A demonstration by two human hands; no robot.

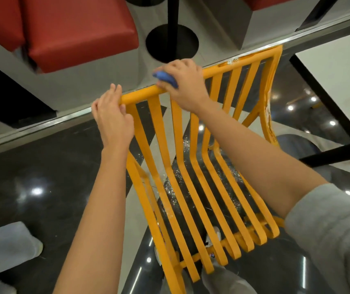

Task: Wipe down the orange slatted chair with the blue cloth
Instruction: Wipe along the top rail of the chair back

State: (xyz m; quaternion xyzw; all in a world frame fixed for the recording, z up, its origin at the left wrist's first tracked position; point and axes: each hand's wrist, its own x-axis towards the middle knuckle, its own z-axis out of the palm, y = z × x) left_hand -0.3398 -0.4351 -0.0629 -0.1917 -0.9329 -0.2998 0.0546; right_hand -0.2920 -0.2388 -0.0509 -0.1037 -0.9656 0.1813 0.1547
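The orange slatted chair (193, 177) fills the middle of the view, its top rail running from lower left to upper right. My left hand (112, 117) grips the left end of the top rail, thumb curled round it. My right hand (183, 85) holds the bunched blue cloth (166, 78) and presses it on the rail near its middle. Only a small part of the cloth shows under my fingers. White scuffs mark the rail's right end and the right post.
Red padded seats (74, 28) stand at the upper left. A black round-based pole (172, 42) is behind the chair. A white table with a black frame (339, 73) is at the right. Glossy dark floor (42, 166) lies beneath, with my feet under the seat.
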